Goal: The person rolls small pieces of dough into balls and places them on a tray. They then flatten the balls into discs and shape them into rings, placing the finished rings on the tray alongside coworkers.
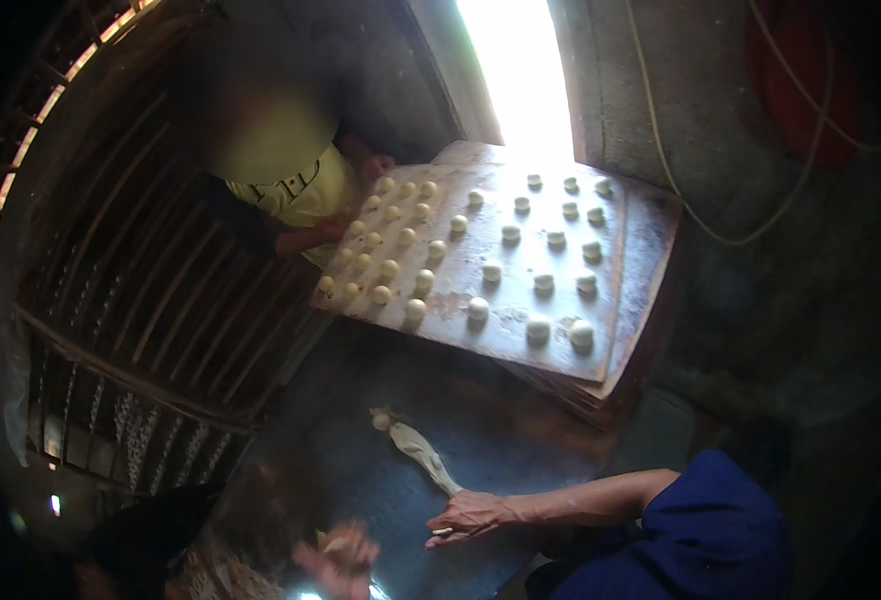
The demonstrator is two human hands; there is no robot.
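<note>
Board (pixel 509 300): upper centre.
Dough (pixel 419 452): lower centre; a hard pull could tear it.
Right hand (pixel 473 515): clamped on dough's lower end.
Left hand (pixel 339 562): blurred; cannot tell its grip.
Balls (pixel 458 224): on board; a bump could roll them.

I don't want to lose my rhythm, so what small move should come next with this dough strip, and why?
I'd probably nip a small piece from the near end of the dough strip with your right hand. That hand grips that end, a pale bit pokes out of it, and the board beyond bears rows of small dough balls.
</note>
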